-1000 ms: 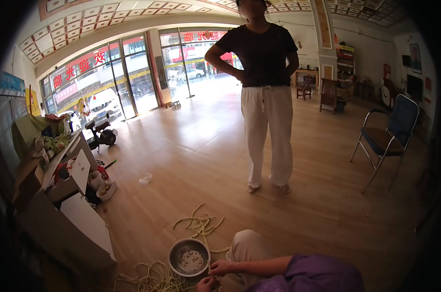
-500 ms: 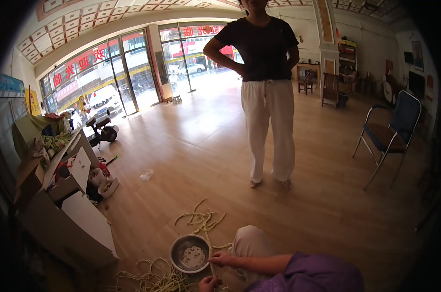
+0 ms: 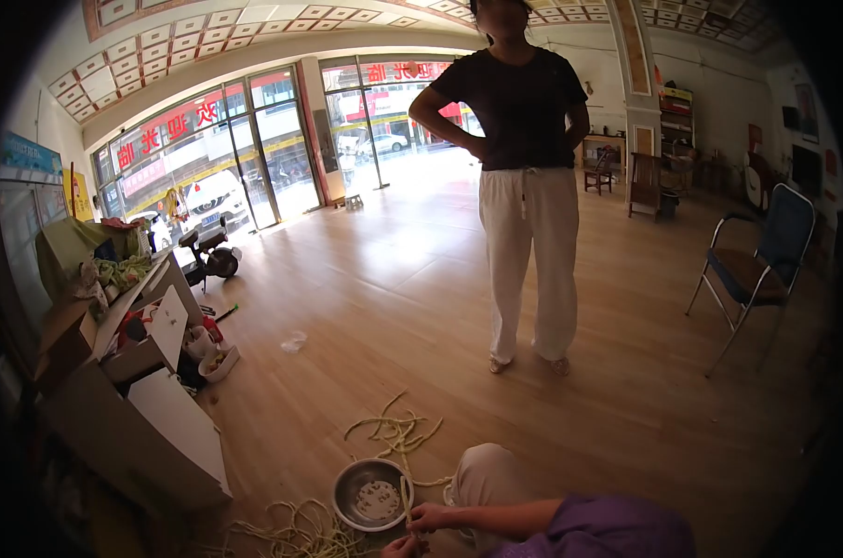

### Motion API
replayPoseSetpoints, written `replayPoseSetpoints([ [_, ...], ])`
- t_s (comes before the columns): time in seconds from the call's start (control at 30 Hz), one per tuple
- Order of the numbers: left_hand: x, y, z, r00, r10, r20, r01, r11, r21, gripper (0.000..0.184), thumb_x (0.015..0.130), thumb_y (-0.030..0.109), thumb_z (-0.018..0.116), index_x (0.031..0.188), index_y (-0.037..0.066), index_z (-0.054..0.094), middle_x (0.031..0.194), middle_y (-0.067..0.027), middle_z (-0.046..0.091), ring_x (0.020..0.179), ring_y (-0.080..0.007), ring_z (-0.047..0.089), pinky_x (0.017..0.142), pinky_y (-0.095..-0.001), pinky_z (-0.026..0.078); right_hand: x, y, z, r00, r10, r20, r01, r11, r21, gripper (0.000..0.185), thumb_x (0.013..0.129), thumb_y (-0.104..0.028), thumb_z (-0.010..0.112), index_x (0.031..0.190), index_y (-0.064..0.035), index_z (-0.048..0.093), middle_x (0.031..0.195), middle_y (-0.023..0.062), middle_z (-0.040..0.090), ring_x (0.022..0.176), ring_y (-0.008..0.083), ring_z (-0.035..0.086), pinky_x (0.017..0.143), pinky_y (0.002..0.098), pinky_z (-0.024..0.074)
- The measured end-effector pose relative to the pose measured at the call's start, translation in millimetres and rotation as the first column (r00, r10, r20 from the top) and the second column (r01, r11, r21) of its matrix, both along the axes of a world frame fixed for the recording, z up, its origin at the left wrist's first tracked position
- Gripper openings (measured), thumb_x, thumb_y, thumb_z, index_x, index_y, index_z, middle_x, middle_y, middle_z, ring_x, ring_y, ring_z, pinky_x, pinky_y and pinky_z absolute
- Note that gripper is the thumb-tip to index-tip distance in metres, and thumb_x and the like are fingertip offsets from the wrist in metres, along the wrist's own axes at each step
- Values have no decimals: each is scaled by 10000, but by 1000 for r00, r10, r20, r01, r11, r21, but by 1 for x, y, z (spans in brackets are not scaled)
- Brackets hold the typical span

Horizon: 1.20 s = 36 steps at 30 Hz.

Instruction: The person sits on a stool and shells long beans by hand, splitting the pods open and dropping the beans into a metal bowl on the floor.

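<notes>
A metal bowl point(image 3: 344, 513) stands on the floor in front of me, with small pale pieces in its bottom. My right hand point(image 3: 431, 518) is beside the bowl's lower right rim, its fingers pinched on a long green bean point(image 3: 404, 491) that points up past the rim. Just below, at the frame's bottom edge, my left hand point(image 3: 403, 548) is closed by the bean's lower end; its fingers are partly cut off. Loose long beans point(image 3: 305, 535) lie in a tangle left of the bowl, and several other long beans point(image 3: 394, 430) lie beyond it.
A person point(image 3: 530, 214) in a black top stands facing me, hands at hips. To the left is a cluttered white cabinet point(image 3: 175, 423) with a white container point(image 3: 219, 364) next to it. A metal-framed chair point(image 3: 766, 246) stands at right. A clear plastic scrap point(image 3: 294, 341) lies on the floor.
My hands have come closer together beside the bowl, and the bean now stands upright at its rim. The whole view has shifted slightly right and down.
</notes>
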<state>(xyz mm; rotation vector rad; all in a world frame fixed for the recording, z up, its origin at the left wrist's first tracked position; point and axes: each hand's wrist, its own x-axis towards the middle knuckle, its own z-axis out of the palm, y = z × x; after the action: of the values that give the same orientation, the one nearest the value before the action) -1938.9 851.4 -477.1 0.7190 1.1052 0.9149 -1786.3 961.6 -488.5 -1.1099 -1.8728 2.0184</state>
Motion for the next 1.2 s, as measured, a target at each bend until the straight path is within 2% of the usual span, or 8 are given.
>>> replayPoseSetpoints([
  [0.13,-5,0,-7,996,-74,-47,76,996,52,352,844,339,562,918,-4,588,786,-56,603,680,-132,567,617,-246,464,-1,4,-3,999,-30,17,30,999,-45,226,798,-309,599,839,-88,578,659,-22,498,579,72,439,509,211,387],
  [0.23,6,-4,-1,997,59,-42,-58,998,33,309,846,303,565,915,3,589,778,-55,602,662,-135,563,605,-248,467,1,-2,8,999,-11,-32,7,991,-134,234,801,-315,593,816,-83,567,673,-13,507,591,77,444,512,217,388],
  [0.3,7,-5,-7,996,88,-10,-87,994,74,269,835,268,583,900,7,593,758,-47,602,640,-117,550,576,-235,448,2,-4,9,997,71,-2,-71,991,-110,245,789,-323,593,808,-79,569,673,-4,517,595,78,453,507,215,385],
  [0.37,12,-4,0,979,202,-22,-203,978,-56,153,834,135,567,882,-10,563,756,-92,619,657,-182,610,624,-288,501,0,-6,12,994,97,54,-89,987,-135,242,786,-319,590,793,-77,572,662,-3,512,587,79,452,501,215,379],
  [0.5,9,-5,-7,976,220,10,-219,974,-61,172,829,140,576,894,-19,574,792,-99,625,682,-189,617,651,-300,510,-2,-8,19,991,98,94,-89,991,-100,260,791,-323,587,746,-67,578,621,-1,501,551,79,446,476,214,366],
  [0.53,11,-5,-4,965,260,28,-259,964,-58,192,821,156,602,844,-34,585,737,-102,625,621,-168,607,588,-268,493,-2,-7,16,992,96,78,-89,992,-95,260,794,-321,586,742,-66,578,615,-2,500,545,79,446,473,215,365],
  [0.9,7,-7,-5,977,208,-36,-210,975,-70,196,835,178,580,858,-17,582,754,-98,627,634,-177,613,603,-280,501,-4,-11,9,995,101,4,-101,993,-53,238,801,-271,577,706,-54,573,582,-5,493,496,75,434,438,218,345],
  [1.2,3,-7,-11,980,200,-16,-201,977,-74,244,868,219,526,884,-20,573,786,-96,622,676,-184,615,632,-293,512,-5,-10,-3,996,84,-1,-84,991,-100,283,842,-329,544,739,-67,573,639,-12,526,561,69,466,486,210,384],
])
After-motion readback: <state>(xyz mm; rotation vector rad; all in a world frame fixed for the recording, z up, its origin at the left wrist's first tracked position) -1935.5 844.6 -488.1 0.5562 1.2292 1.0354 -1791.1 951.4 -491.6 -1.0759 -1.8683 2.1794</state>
